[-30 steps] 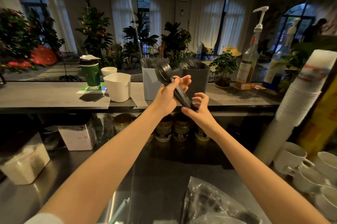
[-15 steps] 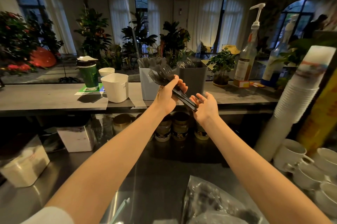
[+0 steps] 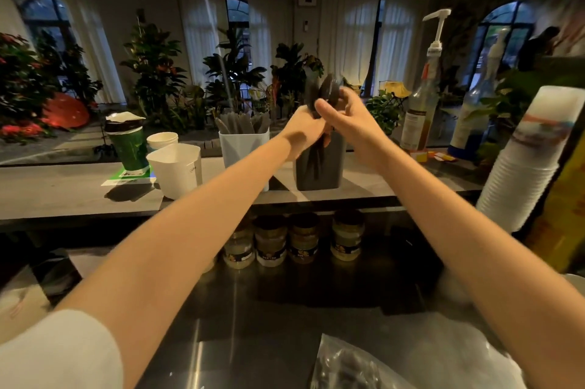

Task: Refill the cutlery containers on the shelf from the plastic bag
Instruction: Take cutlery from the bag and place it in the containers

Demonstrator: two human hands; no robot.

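My left hand (image 3: 305, 129) grips a bundle of black plastic spoons (image 3: 327, 92), held upright over the dark grey container (image 3: 329, 170) on the shelf, handles pointing down into it. My right hand (image 3: 351, 122) is beside the bundle with fingers spread loosely, touching or nearly touching it; motion blur hides the contact. A light grey container (image 3: 242, 148) to the left holds several dark cutlery pieces. The clear plastic bag (image 3: 354, 366) with dark cutlery lies on the steel counter at the bottom.
On the shelf (image 3: 63, 192) stand a white container (image 3: 177, 168), a paper cup (image 3: 163, 140) and a green cup (image 3: 128, 143) to the left, and pump bottles (image 3: 424, 103) to the right. A stack of paper cups (image 3: 528, 160) leans at right. Jars (image 3: 285, 239) sit below the shelf.
My left hand has swung the spoon bundle from tilted to upright and moved it right, over the dark grey container. My right hand has risen alongside it.
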